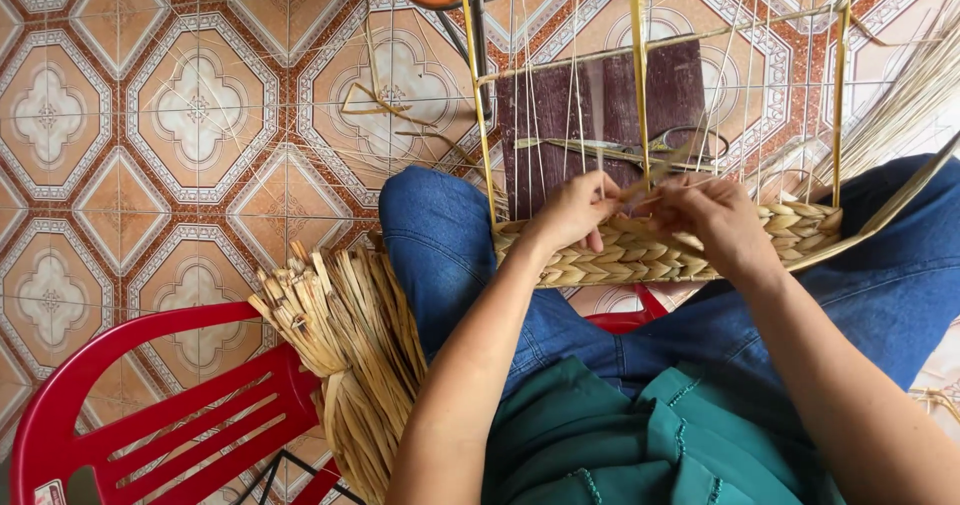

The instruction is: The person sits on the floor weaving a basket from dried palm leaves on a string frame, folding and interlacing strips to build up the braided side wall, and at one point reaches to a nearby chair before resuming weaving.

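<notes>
A bundle of dried straw strips leans on a red plastic chair. The woven straw band runs left-right across the lap, uprights pointing away. Left hand and right hand pinch a strand; fingertips hidden. Scissors lie beyond, partly veiled.

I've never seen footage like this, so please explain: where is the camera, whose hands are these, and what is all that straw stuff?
The one picture comes from a camera worn on the person's head, looking down at their lap. The left hand and right hand pinch pale strands at the top edge of a woven braided band resting on their knees, with thin upright stakes rising from it. A bundle of dried flat reeds lies on a red plastic chair. Scissors lie on a dark mat on the tiled floor.
</notes>
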